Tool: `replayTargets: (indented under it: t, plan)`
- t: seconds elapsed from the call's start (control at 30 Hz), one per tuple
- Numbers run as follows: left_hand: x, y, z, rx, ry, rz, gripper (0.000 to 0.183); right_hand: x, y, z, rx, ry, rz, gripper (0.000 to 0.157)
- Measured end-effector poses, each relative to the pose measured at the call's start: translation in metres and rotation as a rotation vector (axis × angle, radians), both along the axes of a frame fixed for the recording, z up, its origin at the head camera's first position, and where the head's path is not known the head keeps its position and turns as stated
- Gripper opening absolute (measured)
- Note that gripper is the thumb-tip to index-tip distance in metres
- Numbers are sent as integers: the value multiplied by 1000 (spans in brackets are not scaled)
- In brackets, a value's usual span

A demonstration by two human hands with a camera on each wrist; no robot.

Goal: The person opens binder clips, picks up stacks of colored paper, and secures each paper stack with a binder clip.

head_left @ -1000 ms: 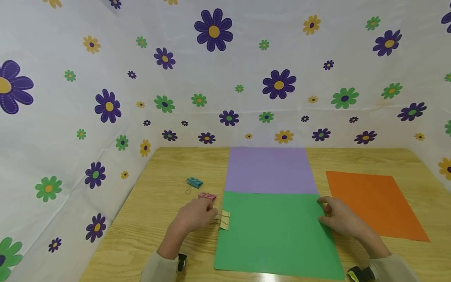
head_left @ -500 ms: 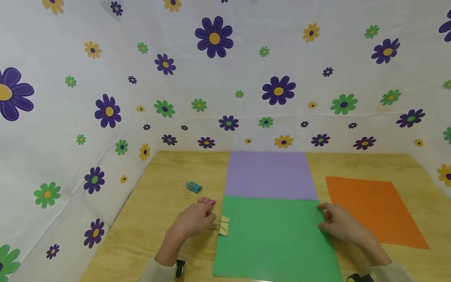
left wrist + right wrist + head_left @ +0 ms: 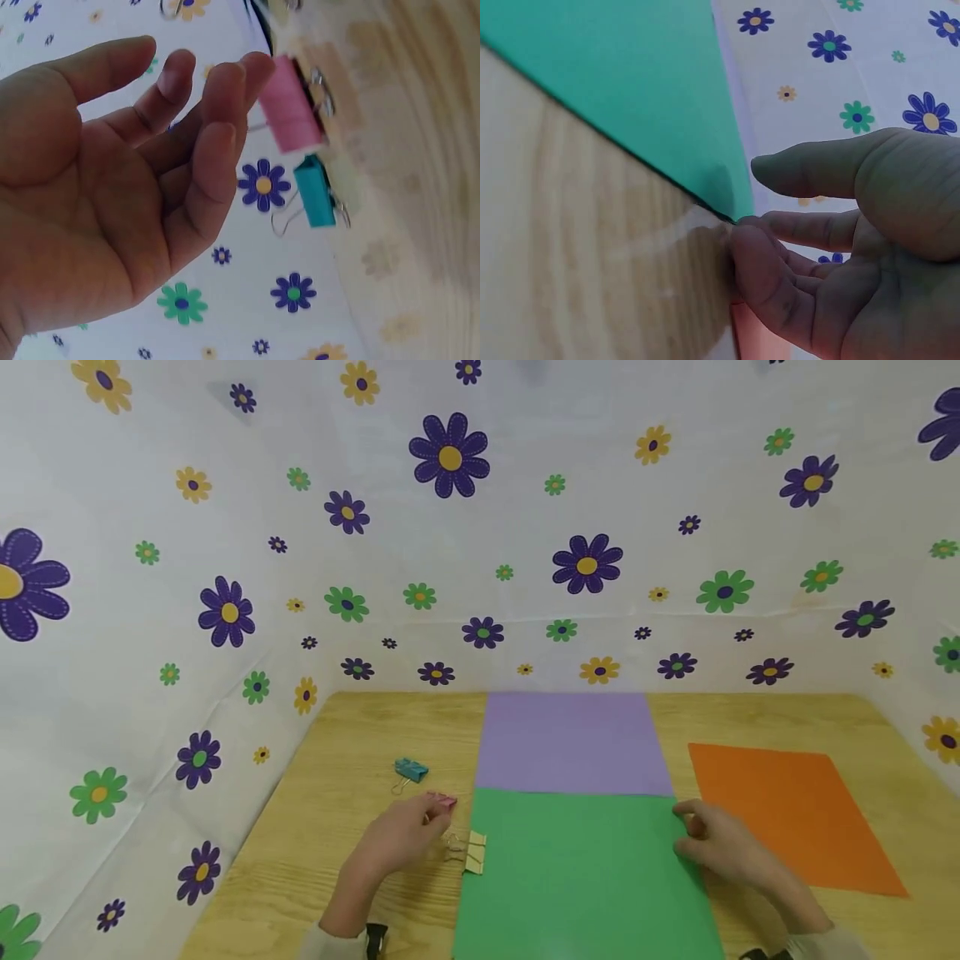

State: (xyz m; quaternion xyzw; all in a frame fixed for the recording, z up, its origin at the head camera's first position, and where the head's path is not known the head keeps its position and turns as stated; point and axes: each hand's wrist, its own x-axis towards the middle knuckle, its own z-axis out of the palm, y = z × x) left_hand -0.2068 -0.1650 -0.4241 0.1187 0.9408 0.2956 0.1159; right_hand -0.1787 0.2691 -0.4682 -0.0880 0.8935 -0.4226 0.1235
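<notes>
In the head view my left hand (image 3: 397,835) is over the pink binder clip (image 3: 444,800), just left of the green sheet (image 3: 577,877). The left wrist view shows its fingers loosely bent, the tips right at the pink clip (image 3: 291,105), the thumb well apart. A yellow binder clip (image 3: 475,853) sits on the green sheet's left edge, its wire handles pointing left. My right hand (image 3: 723,843) is at the sheet's right edge near the far corner. In the right wrist view its fingertips (image 3: 754,247) touch that corner, with the thumb raised away.
A teal binder clip (image 3: 412,769) lies on the wooden table (image 3: 360,727) behind the pink one. Beyond the green sheet a purple sheet (image 3: 570,743) reaches the flowered backdrop (image 3: 517,502). An orange sheet (image 3: 795,818) lies to the right.
My left hand has shifted from beside the yellow clip's handles toward the pink clip. The right hand stays at the green edge. The head view has tilted slightly upward.
</notes>
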Motion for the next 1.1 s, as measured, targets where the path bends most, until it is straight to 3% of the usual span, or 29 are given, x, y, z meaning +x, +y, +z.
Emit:
replayTargets:
  t: [0.13, 0.3, 0.43, 0.6, 0.9, 1.1]
  plan:
    - [-5, -14, 4, 35, 4, 94, 16, -3, 2, 8, -44, 6, -2, 47]
    - [-8, -32, 10, 77, 29, 174, 17, -16, -3, 24, 19, 104, -11, 43]
    - [-8, -38, 14, 107, 18, 188, 16, -33, -9, 36, 76, 158, -3, 41]
    - [-6, -38, 14, 115, 22, 180, 16, -54, -15, 44, 130, 163, -42, 42]
    - [-5, -37, 16, 121, 26, 177, 16, -87, -24, 28, 189, 211, -123, 52]
    - [-4, -37, 16, 131, 16, 178, 16, -102, -36, 17, 326, 250, -88, 63]
